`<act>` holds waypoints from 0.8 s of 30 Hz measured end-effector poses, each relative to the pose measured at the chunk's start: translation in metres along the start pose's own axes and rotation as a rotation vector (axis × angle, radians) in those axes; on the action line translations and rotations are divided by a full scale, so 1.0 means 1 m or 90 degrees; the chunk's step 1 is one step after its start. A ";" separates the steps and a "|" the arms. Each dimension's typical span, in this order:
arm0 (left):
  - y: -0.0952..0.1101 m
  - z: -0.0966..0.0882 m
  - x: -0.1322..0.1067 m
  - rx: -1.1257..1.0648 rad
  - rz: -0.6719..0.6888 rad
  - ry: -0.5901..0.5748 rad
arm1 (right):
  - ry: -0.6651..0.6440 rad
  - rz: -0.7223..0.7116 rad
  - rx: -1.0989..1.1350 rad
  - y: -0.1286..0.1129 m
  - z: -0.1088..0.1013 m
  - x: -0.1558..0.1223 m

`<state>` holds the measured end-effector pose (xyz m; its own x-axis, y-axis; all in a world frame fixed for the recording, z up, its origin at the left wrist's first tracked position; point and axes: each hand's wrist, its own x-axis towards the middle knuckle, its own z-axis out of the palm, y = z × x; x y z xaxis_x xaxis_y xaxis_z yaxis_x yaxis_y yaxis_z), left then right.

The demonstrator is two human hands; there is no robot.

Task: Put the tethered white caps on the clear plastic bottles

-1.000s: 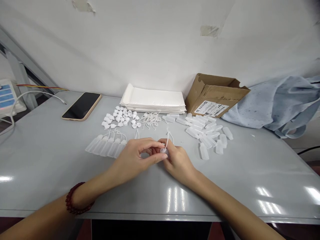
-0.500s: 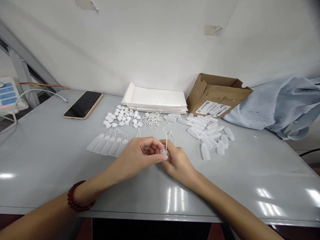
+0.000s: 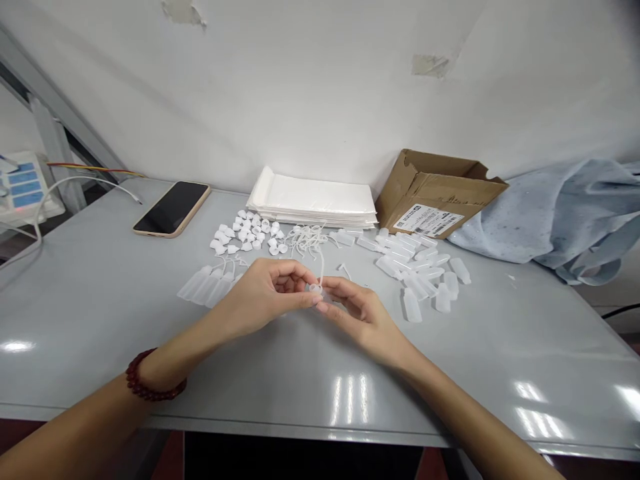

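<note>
Two hands in shot, your left hand and right hand, with one small clear plastic cap between them. Left of your grip, about five frosted plastic bottles; right of it, roughly twenty more frosted bottles. Past your grip, one brown cardboard box and dozens of white plastic caps, tbh too many to count.

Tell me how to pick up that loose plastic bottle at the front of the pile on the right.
Pinch the bottle across its middle, coming from above on the near side with the right hand. It lies flat at the front of the pile, long body pointing toward you, and no other bottle sits in front of it.
</note>
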<state>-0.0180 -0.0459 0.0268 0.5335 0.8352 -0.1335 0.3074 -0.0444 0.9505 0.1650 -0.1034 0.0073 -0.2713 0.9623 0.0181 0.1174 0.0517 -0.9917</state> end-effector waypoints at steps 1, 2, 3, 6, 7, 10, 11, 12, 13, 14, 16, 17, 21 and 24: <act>0.000 -0.001 0.001 0.002 0.004 -0.008 | 0.001 0.018 0.032 0.001 0.000 0.001; -0.001 -0.002 0.002 0.007 0.008 -0.017 | 0.003 0.036 0.066 0.001 0.001 0.002; -0.001 -0.003 0.002 0.019 0.014 -0.025 | 0.006 0.051 0.096 0.002 0.001 0.002; -0.003 -0.004 0.003 0.109 0.080 -0.017 | 0.034 0.072 0.151 0.004 0.001 0.004; -0.004 -0.003 0.002 0.162 0.131 0.004 | 0.050 0.076 0.165 0.004 0.001 0.005; -0.007 0.002 -0.001 0.324 0.315 0.048 | 0.095 0.091 0.211 0.007 0.002 0.006; -0.009 0.005 -0.003 0.364 0.355 0.044 | 0.103 0.094 0.229 0.008 0.003 0.006; -0.011 0.008 -0.004 0.397 0.377 0.033 | 0.107 0.094 0.249 0.009 0.005 0.006; -0.012 0.011 -0.005 0.423 0.385 0.025 | 0.109 0.095 0.269 0.010 0.006 0.006; -0.014 0.014 -0.005 0.445 0.387 0.025 | 0.110 0.097 0.286 0.011 0.008 0.007; -0.018 0.019 -0.004 0.478 0.385 0.038 | 0.113 0.101 0.297 0.013 0.011 0.007; -0.019 0.021 -0.004 0.488 0.381 0.045 | 0.114 0.102 0.291 0.014 0.012 0.008; -0.019 0.017 0.000 0.511 0.359 0.032 | 0.111 0.108 0.221 0.016 0.013 0.008; -0.019 0.005 0.001 0.557 0.353 0.014 | 0.120 0.130 0.147 0.019 0.012 0.008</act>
<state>-0.0189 -0.0467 0.0072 0.7631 0.5851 0.2746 0.4921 -0.8014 0.3399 0.1536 -0.0982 -0.0134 -0.0806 0.9800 -0.1819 -0.0736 -0.1879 -0.9794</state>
